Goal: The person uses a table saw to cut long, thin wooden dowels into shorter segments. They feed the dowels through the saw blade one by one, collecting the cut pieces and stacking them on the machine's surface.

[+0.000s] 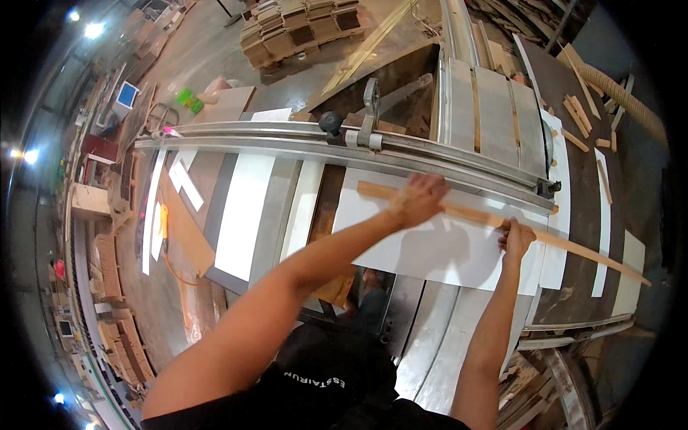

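Stretching across the white panel [437,247] is a long thin wooden strip [494,221], lying just below the metal fence rail [301,140] of a sliding table saw. The left hand [419,198] presses down on the strip near its left end, fingers curled over it. The right hand [517,239] closes around the strip further along, fingers wrapped on its near edge; past it the strip runs out over the dark tabletop [584,215] toward the right.

The saw's tabletop is steel grey with white and brown boards laid along it. A black knob [330,122] and a clamp bracket [370,115] sit on the rail. Small wood offcuts [582,115] lie scattered on the dark part of the tabletop at the upper right, beside a ribbed dust hose [620,93]. Stacks of cut boards [301,29] stand on the concrete floor beyond, with a green object [188,99] near them. Ceiling lamps glare at the left rim.

Fisheye bending curves every straight edge. The saw blade cannot be made out. The shelving at the far left is too dim and squeezed to read, and the person's torso blocks the tabletop's near edge.
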Available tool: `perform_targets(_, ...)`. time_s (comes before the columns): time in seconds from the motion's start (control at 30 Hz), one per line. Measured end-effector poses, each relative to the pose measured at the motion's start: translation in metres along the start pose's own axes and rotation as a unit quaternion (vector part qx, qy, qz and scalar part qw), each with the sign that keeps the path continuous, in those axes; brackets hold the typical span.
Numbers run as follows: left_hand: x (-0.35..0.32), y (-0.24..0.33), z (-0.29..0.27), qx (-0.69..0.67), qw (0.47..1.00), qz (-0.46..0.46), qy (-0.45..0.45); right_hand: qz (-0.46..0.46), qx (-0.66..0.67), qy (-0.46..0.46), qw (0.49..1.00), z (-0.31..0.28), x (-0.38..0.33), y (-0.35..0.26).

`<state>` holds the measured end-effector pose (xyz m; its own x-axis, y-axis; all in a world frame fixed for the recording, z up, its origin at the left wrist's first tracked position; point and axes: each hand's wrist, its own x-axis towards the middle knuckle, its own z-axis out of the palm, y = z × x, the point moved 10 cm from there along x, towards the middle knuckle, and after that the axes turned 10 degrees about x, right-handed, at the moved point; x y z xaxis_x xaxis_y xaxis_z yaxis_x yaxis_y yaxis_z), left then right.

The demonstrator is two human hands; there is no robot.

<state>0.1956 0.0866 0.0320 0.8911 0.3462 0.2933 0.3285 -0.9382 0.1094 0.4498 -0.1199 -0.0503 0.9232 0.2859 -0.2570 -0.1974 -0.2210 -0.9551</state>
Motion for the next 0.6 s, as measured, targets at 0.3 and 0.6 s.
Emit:
perform_targets(0.3,0.026,-0.202,-0.164,-0.130,0.916,-0.355,0.136,0.048,0.041,0.016,0.998,0.003,0.035,-0.004)
perform_targets(0.6,-0.108,-0.123,-0.134,-0.290,0.859,-0.352,0.233,0.088,0.067,0.002,0.994,-0.003,0.038,0.005)
